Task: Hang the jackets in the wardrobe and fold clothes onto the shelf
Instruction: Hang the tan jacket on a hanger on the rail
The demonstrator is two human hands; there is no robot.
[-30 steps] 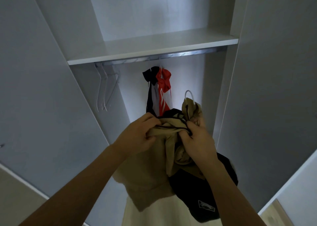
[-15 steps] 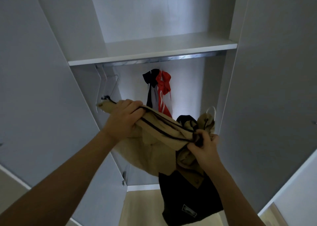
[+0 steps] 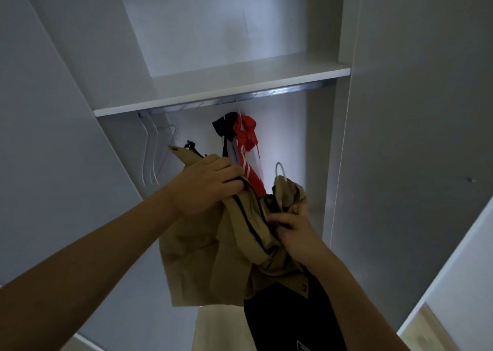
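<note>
Both forearms rise from the lower corners of the frame toward the centre, bare to the edge of view. Left hand (image 3: pixel 206 184), centre frame, knuckles up, fingers curled tight around a bunched edge of the tan jacket (image 3: pixel 194 252), close to a dark-striped band of the fabric. Right hand (image 3: pixel 294 229), lower and right of centre, fingers curled into the gathered collar area of the same jacket, pinching the folds; the fingertips are partly buried in cloth. Tan jacket hangs between and below the two hands in the middle of the frame, crumpled, one panel dropping straight down under the left hand, a corner with a dark zip pull sticking out upper left of that hand. A white hanger hook (image 3: pixel 280 169) pokes up from the bunched collar just above the right hand, not on the rail. A dark garment (image 3: pixel 288 321) with a small label hangs below the right wrist at the bottom of the frame, part of the same bundle; whether it is a lining or a separate piece, cannot tell. Behind, upper centre: the white shelf (image 3: pixel 221 89) with the metal rail (image 3: pixel 280 92) under it. On the rail, a red, black and white jacket (image 3: pixel 244 142) hangs centre frame, and bare white hangers (image 3: pixel 154 150) hang at its left end. Grey wardrobe doors (image 3: pixel 413 137) flank both sides.
</note>
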